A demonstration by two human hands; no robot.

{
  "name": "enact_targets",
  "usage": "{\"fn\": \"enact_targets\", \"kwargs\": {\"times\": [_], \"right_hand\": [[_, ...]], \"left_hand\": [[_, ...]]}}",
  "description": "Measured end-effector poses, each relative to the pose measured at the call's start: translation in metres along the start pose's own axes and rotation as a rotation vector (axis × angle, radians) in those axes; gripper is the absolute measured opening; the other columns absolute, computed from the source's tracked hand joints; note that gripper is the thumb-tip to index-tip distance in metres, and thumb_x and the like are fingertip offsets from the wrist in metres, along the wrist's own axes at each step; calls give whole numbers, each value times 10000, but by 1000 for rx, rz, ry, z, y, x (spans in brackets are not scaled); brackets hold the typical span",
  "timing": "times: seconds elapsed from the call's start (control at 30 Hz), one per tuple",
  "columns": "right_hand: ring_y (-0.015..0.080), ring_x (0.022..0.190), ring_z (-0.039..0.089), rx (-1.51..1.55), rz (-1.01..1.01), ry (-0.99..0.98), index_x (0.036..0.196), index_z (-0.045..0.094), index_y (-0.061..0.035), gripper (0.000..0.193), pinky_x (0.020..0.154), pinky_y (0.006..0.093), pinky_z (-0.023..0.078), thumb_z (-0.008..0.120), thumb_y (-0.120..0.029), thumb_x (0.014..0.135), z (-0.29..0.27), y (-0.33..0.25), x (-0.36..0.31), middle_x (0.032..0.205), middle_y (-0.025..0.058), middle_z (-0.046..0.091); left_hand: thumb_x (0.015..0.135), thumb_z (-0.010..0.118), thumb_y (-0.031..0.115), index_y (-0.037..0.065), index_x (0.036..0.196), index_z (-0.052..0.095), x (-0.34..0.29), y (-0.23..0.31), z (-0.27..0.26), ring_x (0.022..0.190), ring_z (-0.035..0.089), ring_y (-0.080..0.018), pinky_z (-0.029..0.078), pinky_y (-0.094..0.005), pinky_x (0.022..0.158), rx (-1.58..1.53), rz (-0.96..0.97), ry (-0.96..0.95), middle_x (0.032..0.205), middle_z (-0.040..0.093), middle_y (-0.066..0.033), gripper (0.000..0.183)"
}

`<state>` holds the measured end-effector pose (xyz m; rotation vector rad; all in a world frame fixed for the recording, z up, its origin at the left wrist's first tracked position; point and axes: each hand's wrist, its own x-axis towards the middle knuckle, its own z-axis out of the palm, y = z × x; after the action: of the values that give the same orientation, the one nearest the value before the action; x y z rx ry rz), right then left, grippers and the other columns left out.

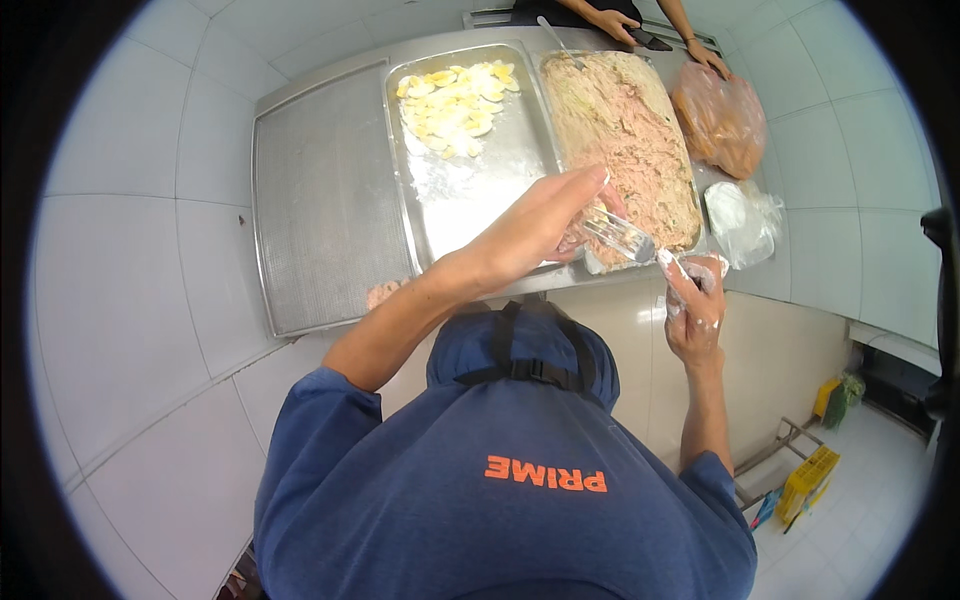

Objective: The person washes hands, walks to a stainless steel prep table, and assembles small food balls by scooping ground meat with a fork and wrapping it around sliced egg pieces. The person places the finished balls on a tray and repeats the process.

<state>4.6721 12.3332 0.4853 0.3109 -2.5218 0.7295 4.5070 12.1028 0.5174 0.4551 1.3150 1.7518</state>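
My left hand (548, 218) curls palm-inward over the near edge of the filling tray. A pinkish, pale lump of filling (571, 242) shows under its fingers. My right hand (694, 303), spotted with white powder or dough, pinches a metal fork (622, 238) by its handle. The tines point left, right beside the left hand's fingers. Behind both hands, a tray (697, 172) is heaped with pink minced filling (625, 125). To its left, a metal tray (545, 150) holds cut boiled egg pieces (455, 105) at its far end and white powder nearer me.
A ridged metal surface (330, 200) covers the table's left part. A spoon (560, 42) rests in the filling's far end. On the right lie an orange-filled plastic bag (722, 118) and a white bag (742, 222). Another person's hands (612, 24) are across the table. Yellow crates (808, 482) stand on the floor.
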Motion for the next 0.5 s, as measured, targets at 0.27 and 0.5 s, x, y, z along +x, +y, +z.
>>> {"fn": "enact_targets", "kwargs": {"times": [0.27,0.5], "right_hand": [[297,832,535,-61,-11,-57,1199,786,-139,586,762,402,431,639,102,686,-14,3,10,927,103,573],[294,843,555,-94,-24,-163,1192,789,-151,591,753,415,427,645,102,678,-15,6,20,913,104,570]], "left_hand": [[1117,362,512,30,1072,658,-6,11,-16,690,419,-88,388,-272,638,228,-97,10,781,531,3,568],[1100,392,545,-9,1109,645,-9,12,-15,839,511,-168,463,-329,830,358,-36,-61,934,599,-76,609]]}}
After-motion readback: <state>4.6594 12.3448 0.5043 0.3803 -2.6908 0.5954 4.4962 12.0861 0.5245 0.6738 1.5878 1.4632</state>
